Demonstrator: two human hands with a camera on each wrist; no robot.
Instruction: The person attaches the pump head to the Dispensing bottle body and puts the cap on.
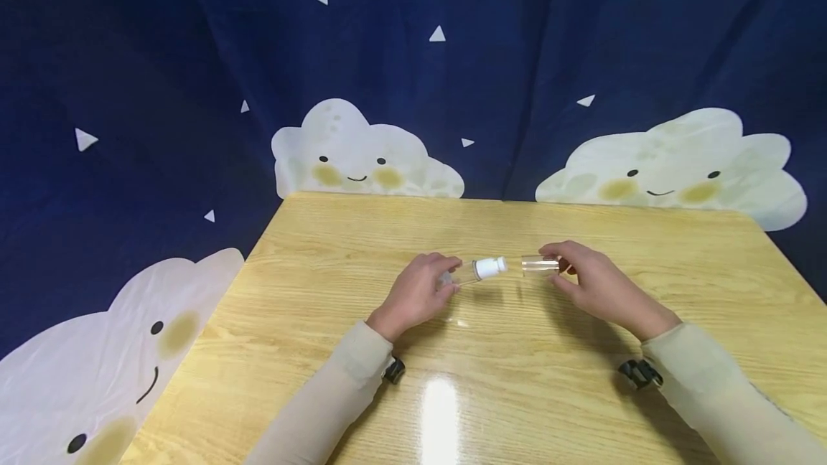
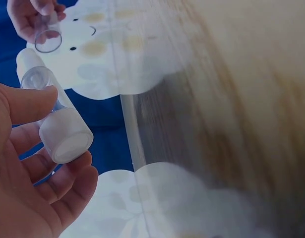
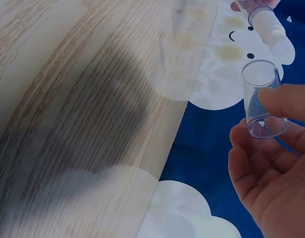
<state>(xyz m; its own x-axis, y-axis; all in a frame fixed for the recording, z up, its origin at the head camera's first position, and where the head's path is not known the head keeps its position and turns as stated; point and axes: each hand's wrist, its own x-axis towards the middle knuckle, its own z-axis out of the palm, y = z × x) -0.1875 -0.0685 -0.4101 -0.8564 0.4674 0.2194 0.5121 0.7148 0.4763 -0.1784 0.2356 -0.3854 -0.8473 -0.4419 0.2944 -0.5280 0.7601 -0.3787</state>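
A small clear pump bottle (image 1: 466,273) with a white pump top (image 1: 491,267) lies sideways in my left hand (image 1: 418,291), its top pointing right. In the left wrist view, thumb and fingers grip the bottle (image 2: 67,135) near its white base. My right hand (image 1: 591,282) pinches a clear cylindrical cap (image 1: 540,265) between thumb and fingers. The cap's open end faces the pump top, with a short gap between them. In the right wrist view the cap (image 3: 261,99) is see-through, with the thumb across its side.
Both hands are above a light wood-grain table (image 1: 362,235). A dark blue curtain (image 1: 504,77) printed with smiling clouds (image 1: 362,156) and small white triangles hangs behind and to the left. Dark wrist mounts (image 1: 639,374) sit below both sleeves.
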